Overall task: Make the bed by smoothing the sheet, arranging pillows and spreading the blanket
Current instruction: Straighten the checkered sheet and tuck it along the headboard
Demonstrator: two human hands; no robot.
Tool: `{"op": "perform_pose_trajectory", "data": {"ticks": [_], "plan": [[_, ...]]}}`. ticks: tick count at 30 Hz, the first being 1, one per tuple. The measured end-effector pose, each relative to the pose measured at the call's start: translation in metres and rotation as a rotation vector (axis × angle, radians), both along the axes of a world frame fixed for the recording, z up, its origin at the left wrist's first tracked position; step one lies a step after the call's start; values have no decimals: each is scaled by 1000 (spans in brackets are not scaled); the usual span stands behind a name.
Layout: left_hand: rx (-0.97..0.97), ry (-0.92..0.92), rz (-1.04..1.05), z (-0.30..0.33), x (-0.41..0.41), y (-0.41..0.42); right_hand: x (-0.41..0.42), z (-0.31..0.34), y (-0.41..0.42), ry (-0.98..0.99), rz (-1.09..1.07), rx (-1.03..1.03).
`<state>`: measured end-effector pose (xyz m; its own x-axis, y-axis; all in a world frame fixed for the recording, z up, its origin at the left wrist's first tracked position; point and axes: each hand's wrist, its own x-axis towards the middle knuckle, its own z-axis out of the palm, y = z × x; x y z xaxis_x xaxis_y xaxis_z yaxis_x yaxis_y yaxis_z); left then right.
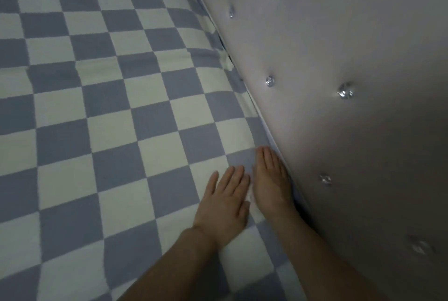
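A blue-and-cream checkered sheet (109, 119) covers the bed and fills the left and middle of the view. Both hands lie flat on it, palms down, near its right edge. My left hand (224, 203) rests with fingers slightly apart and holds nothing. My right hand (272, 179) lies beside it, fingers together, its outer edge against the seam where the sheet meets the headboard (339, 131). A shallow crease (135, 60) crosses the sheet farther up. No pillow or blanket is in view.
The padded, pale grey headboard with shiny button studs (345, 92) rises along the right side. A dark gap (226, 54) shows between the mattress edge and the headboard farther up.
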<state>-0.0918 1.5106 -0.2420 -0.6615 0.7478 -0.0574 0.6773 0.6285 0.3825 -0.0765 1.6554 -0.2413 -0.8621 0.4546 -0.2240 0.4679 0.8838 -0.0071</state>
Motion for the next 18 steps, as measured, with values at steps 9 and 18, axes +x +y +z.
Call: {"op": "perform_pose_trajectory", "data": {"ticks": [9,18], "plan": [[7,18,194,2,96,-64,224,6,-45,345,-332,-33],[-196,47,-113,4,121,-1,320,-17,-31,155,-916,-290]]}}
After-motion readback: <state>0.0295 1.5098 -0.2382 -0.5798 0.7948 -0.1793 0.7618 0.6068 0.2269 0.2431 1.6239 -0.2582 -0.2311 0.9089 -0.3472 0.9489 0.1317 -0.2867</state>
